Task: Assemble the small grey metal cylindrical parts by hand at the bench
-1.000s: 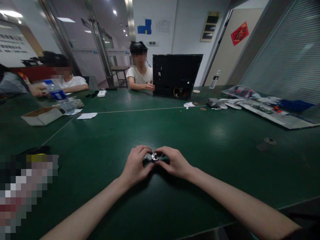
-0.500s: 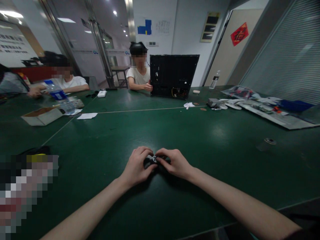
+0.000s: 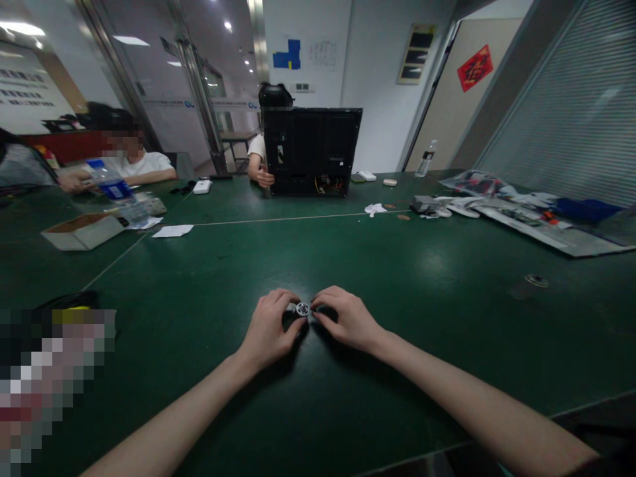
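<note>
1. Across the counter, the black case has slid to the left since a second ago. It now hides most of the person seated behind it, and only that person's hand shows, at the case's lower left corner.
2. The small round part is on the near side of the black case, well apart from it and almost straight in front of it. Its upturned face now looks silvery, where a black-and-white face showed before. Whether it rests on the counter or is held just above it cannot be told.
3. The left hand is curled, and its thumb and forefinger pinch the left edge of the small round part.
4. The right hand is curled the same way and grips the part's right edge with its fingertips, so both hands meet at the part.
5. Left of the black case lie a slip of paper, a cardboard box and a water bottle. Another person in a white shirt sits at that far left edge.
6. Right of the black case stands a clear bottle. A spread of papers and packets lies farther right.
7. A small disc lies alone, nearer than the black case and far to its right.
</note>
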A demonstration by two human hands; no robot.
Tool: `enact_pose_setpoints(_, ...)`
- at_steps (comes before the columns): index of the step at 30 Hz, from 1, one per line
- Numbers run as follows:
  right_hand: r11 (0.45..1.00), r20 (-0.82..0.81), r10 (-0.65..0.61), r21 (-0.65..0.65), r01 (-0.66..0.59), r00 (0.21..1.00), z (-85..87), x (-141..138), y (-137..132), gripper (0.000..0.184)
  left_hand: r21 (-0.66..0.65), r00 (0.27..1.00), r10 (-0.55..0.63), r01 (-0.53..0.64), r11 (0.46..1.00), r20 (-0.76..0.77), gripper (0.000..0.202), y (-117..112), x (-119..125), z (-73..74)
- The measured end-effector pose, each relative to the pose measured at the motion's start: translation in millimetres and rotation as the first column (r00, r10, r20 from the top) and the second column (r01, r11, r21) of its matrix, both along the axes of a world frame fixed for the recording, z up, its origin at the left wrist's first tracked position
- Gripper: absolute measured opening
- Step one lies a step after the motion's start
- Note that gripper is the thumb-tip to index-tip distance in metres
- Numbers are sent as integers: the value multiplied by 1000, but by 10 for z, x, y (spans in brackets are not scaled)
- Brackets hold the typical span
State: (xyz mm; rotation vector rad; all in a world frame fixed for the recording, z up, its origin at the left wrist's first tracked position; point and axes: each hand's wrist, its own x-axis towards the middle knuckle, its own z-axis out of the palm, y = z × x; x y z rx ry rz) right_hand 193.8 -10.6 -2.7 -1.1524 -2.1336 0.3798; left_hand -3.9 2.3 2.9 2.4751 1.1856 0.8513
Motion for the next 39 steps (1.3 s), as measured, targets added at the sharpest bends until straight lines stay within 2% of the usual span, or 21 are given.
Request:
enact_pose_setpoints(4, 1000, 101, 12, -30, -9, 995, -67, 10, 29, 10, -18, 1000, 14, -14, 1000, -8, 17, 8, -5, 2)
enact_pose_setpoints(10, 999, 100, -2, -46, 7, 995, -50, 12, 38, 15, -32, 1000, 14, -15, 999, -11, 17, 8, -14, 20)
enact_pose_setpoints(16, 998, -48, 28, -56, -30, 998, -62, -31, 58, 36, -27, 1000, 7, -7, 1000, 4, 25, -1, -15, 31)
enact_pose_setpoints(21, 997, -121, 50, -57, -57, 991, -134, -182, 48, 26, -40, 998, 26, -24, 999, 50, 33, -10, -35, 40)
enact_pose_setpoints(25, 999, -189, -37, -39, 30, 981, -55, -114, 121, 25, -47, 998, 36, -33, 998, 59, 33, -6, -46, 44)
enact_pose_setpoints(28, 980, -247, -189, 16, 199, 950, 73, 315, 350, 24, -38, 998, 37, -35, 999, 60, 32, 4, -48, 41)
enact_pose_setpoints(30, 922, -257, -356, 56, 382, 898, 134, 809, 542, 24, -39, 998, 36, -34, 999, 56, 32, 9, -48, 40)
enact_pose_setpoints(31, 869, -247, -462, 65, 490, 852, 146, 1100, 626, 24, -43, 998, 38, -36, 998, 52, 32, 10, -47, 40)
enact_pose_setpoints(32, 781, -220, -598, 59, 622, 771, 146, 1404, 690, 26, -46, 998, 42, -40, 998, 47, 32, 10, -47, 41)
enact_pose_setpoints(33, 649, -187, -742, 42, 760, 644, 134, 1709, 728, 28, -49, 998, 46, -43, 998, 43, 32, 9, -47, 41)
enact_pose_setpoints(34, 561, -184, -811, 25, 828, 555, 110, 2000, 739, 32, -49, 998, 48, -46, 998, 41, 32, 8, -47, 41)
enact_pose_setpoints(37, 347, -181, -924, -36, 937, 336, -11, 2710, 636, 36, -47, 998, 49, -47, 998, 42, 31, 8, -49, 36)
enact_pose_setpoints(39, 229, -155, -965, -89, 969, 214, -123, 3013, 526, 34, -50, 998, 45, -43, 998, 42, 31, 13, -50, 30)
